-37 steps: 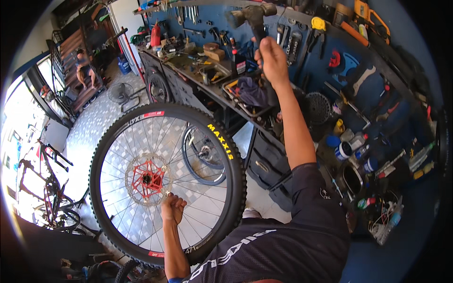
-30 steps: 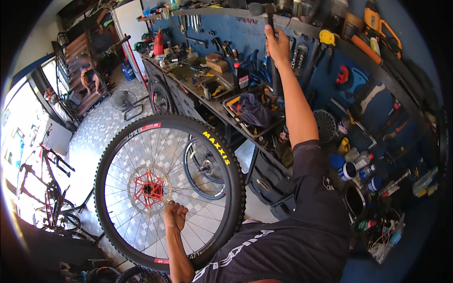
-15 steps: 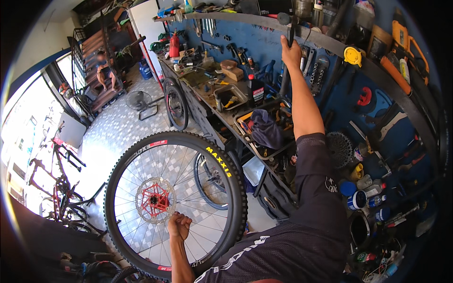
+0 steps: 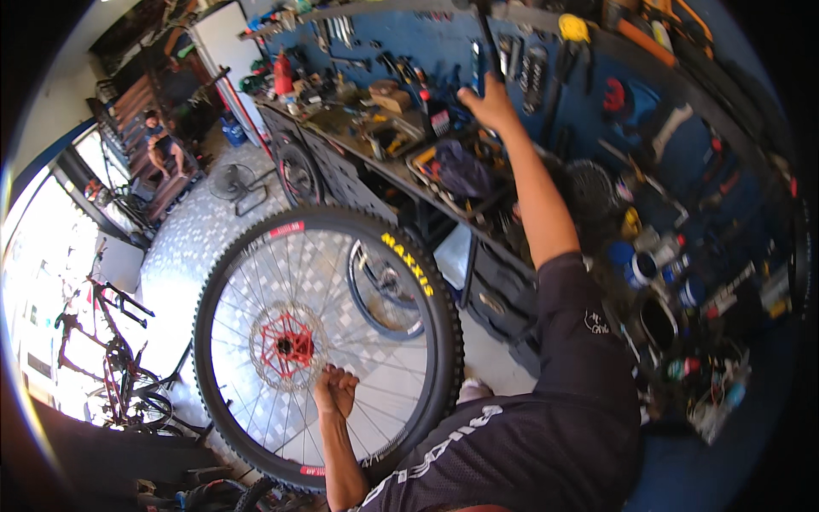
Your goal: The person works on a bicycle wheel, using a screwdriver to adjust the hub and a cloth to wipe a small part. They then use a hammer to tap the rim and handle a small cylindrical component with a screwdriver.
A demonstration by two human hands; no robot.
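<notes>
My left hand is closed in a fist among the spokes of a large bicycle wheel, close to the rim of its disc rotor. The wheel has a black knobby tyre and a red hub, and stands in front of me on the left. My right arm reaches far up to the tool wall. There my right hand has its fingers at the lower end of a long black tool handle, its thumb sticking out to the left. The tool's top end is cut off by the picture's upper edge.
A workbench crowded with tools, trays and a dark cloth runs along the blue tool wall. A second wheel stands behind mine. A floor fan, a bicycle and a person seated on stairs are farther left.
My view has swung, moving the bench and wall up and left. My right hand has come lower against the wall, the handle now rising above it. The wheel and my left hand shifted slightly right.
</notes>
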